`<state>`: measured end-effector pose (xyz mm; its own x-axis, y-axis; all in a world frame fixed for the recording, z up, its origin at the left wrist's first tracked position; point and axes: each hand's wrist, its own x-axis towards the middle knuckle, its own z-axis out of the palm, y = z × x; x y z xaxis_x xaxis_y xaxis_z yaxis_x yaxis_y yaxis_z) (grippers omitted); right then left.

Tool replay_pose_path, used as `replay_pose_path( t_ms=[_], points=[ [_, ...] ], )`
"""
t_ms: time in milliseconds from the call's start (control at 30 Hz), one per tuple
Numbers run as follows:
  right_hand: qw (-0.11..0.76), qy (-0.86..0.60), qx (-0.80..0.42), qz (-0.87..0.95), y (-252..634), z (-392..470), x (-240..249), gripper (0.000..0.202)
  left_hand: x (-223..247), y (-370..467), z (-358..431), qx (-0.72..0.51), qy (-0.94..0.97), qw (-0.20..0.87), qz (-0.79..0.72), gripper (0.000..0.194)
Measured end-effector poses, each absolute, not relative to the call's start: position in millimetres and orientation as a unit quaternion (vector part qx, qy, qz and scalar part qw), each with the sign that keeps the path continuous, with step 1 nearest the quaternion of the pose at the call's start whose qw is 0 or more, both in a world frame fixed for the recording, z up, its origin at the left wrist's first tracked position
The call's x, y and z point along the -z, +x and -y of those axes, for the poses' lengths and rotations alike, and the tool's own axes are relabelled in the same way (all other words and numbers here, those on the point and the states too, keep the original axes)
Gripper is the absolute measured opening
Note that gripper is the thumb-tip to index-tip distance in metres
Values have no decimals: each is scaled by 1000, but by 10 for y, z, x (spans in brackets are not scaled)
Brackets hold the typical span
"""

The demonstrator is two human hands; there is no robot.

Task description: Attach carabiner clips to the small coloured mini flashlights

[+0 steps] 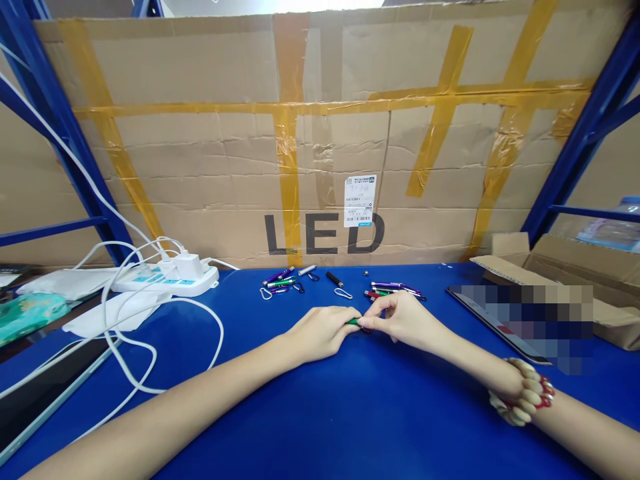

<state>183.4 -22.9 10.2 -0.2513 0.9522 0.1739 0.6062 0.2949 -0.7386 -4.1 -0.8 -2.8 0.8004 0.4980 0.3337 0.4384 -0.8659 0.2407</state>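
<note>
The head view shows the left hand (320, 331) closed around a small green tube (353, 321) just below the centre of the frame, with most of it hidden by the fingers. The right hand (406, 320) pinches the tube's right end between thumb and forefinger, and the fingertips cover the detail there. A beaded bracelet (527, 393) circles the right wrist at lower right. Beyond the hands, on the blue table (350, 420), purple and green tubes (281, 282) lie bunched left of centre, near a silver tube (307, 270) and a black tube (334, 279). More tubes (393, 287) lie right of centre, partly behind the right hand. A white power strip (200, 285) sits at middle left.
</note>
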Motion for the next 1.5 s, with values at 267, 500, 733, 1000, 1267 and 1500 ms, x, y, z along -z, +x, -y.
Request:
replay_pose_path(
  t_ms=[267,500,733,1000,1267,1500],
  points=[
    [322,-495,-228,774,1873,153,-3,33,45,-14,9,-196,938,66,-279,18],
    [351,-463,-81,810,1886,138,-10,25,20,-11,23,-201,906,48,-370,19],
    [363,-375,38,852,1897,184,-29,21,-20,-15,39,-222,910,82,-342,23],
    [398,-308,33,863,1922,187,-73,15,-30,-32,41,-218,918,89,-320,24],
    [392,-274,32,878,1979,122,-37,17,-47,-27,58,-191,927,75,-312,21],
    [396,-264,46,878,1939,161,-60,17,-58,-44,85,-197,932,43,-302,19]
  ],
)
